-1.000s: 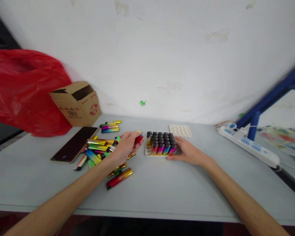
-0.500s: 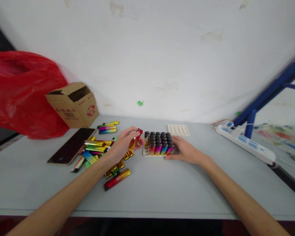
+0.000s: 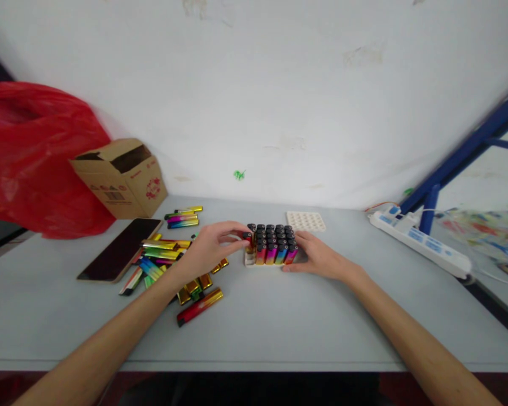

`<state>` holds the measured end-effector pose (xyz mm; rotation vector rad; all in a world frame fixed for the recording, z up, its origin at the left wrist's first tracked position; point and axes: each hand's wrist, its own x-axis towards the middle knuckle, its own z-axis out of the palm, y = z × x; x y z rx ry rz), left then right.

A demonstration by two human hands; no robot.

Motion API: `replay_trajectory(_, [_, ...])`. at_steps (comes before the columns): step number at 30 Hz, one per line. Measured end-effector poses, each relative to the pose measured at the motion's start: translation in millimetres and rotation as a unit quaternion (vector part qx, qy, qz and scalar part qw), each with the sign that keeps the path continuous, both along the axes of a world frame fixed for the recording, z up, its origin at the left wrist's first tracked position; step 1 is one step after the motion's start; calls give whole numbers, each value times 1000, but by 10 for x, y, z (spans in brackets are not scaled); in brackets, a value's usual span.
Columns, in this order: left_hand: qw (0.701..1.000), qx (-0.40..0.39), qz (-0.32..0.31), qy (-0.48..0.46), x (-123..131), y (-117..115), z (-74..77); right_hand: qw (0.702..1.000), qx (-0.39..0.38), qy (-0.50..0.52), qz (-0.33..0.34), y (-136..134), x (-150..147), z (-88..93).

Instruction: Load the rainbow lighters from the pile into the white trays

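A white tray (image 3: 250,261) in the middle of the grey table holds several upright rainbow-coloured lighters (image 3: 275,242) with black tops. My left hand (image 3: 211,248) pinches a red lighter (image 3: 248,241) upright at the tray's front left corner. My right hand (image 3: 319,256) rests against the tray's right side, fingers curled on its edge. A heap of loose metallic lighters (image 3: 165,256) lies to the left of my left hand. A single red-and-gold lighter (image 3: 200,306) lies nearer to me.
A dark phone (image 3: 121,250) lies left of the heap. Behind it stand a tilted cardboard box (image 3: 121,177) and a red plastic bag (image 3: 34,158). An empty white tray (image 3: 305,221) lies by the wall. A white power strip (image 3: 419,243) runs along the right edge.
My left hand lifted the red lighter from the heap, swung it right, turned it upright and brought it down at the tray's front left corner. My right hand stayed on the tray.
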<state>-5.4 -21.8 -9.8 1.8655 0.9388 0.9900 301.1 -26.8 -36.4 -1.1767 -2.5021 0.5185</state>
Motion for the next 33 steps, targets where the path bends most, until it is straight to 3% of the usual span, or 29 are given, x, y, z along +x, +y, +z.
replay_trajectory(4, [997,29,-26,59,1,5,-66,1000,0,-1,1,5,4,-8])
replay_trajectory(9, [986,101,26,128,55,-33,-63,1000,0,-1,5,2,-2,2])
replay_trajectory(15, [986,86,43,138,8,-54,32,1000,-7,8,1,-9,-5,7])
replay_trajectory(18, [972,103,73,197,-199,54,87,1000,-8,1,-3,-3,6,-20])
replay_trajectory(21, [935,141,156,286,-551,278,87,1000,-6,-6,-7,8,14,-42])
replay_trajectory(23, [900,188,218,326,-824,466,40,1000,-3,-8,-9,11,15,-44])
replay_trajectory(26, [861,204,264,384,-1171,718,-84,1000,0,-7,-8,8,12,-34])
replay_trajectory(29, [856,145,242,433,-1334,859,-216,1000,-2,-4,-5,3,13,-27])
replay_trajectory(33, [862,100,203,454,-1316,890,-293,1000,-4,1,-10,4,16,-35])
